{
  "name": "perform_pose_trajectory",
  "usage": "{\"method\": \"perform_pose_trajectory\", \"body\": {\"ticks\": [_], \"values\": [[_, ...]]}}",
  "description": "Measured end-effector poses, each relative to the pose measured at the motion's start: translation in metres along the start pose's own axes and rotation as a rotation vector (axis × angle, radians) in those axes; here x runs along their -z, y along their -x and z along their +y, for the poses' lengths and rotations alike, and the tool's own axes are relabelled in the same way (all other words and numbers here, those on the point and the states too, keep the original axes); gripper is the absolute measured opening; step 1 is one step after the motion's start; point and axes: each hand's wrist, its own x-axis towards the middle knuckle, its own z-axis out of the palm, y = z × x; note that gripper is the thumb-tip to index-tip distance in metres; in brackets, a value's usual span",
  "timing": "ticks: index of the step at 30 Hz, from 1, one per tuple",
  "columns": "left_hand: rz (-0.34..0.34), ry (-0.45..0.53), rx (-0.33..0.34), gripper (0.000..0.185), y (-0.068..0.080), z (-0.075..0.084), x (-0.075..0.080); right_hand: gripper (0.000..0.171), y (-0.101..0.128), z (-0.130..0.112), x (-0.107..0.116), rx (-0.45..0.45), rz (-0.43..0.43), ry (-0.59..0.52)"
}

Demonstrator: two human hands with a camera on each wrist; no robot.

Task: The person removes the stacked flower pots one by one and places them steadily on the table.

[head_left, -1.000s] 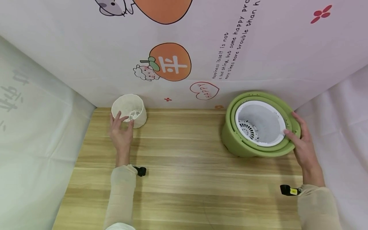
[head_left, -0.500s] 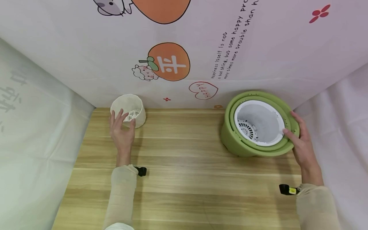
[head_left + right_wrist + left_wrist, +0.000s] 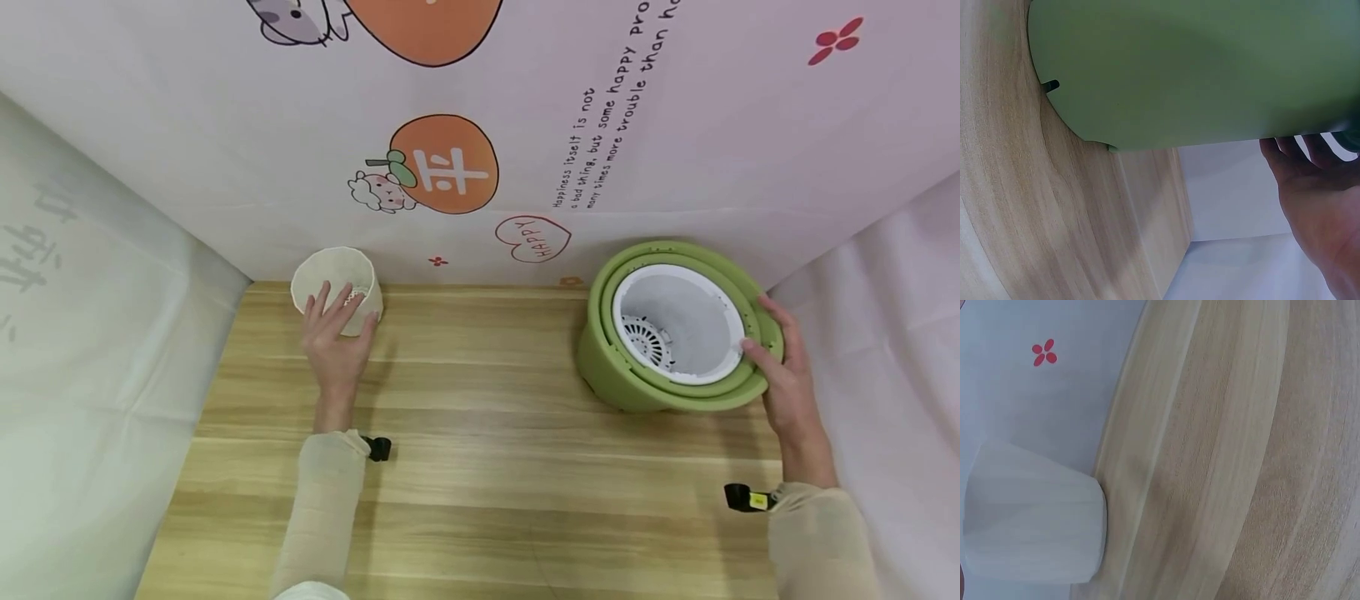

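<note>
My left hand [image 3: 336, 348], fingers spread, sits at near rim of thin-walled white pot [image 3: 337, 268], faintly faceted, perforated base; cannot tell if fingers touch. Pot stands at back-left of wood-grain table [image 3: 480, 467]. Well to right, smooth green pot [image 3: 626, 379], oval-rimmed, slotted white liner [image 3: 693, 321] nested inside; my right hand [image 3: 789, 387] grips right end, thumb over rim.
</note>
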Motion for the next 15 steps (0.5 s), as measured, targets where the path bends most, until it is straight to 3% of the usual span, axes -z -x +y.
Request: {"method": "perform_pose_trajectory", "body": {"ticks": [4, 15], "values": [[-0.012, 0.024, -0.027, 0.036, 0.000, 0.006, -0.002, 0.056, 0.000, 0.001, -0.001, 0.012, 0.012, 0.010], [-0.150, 0.127, -0.068, 0.044, -0.007, 0.028, -0.010, 0.054, 0.000, 0.003, 0.000, 0.028, 0.021, 0.000]]}}
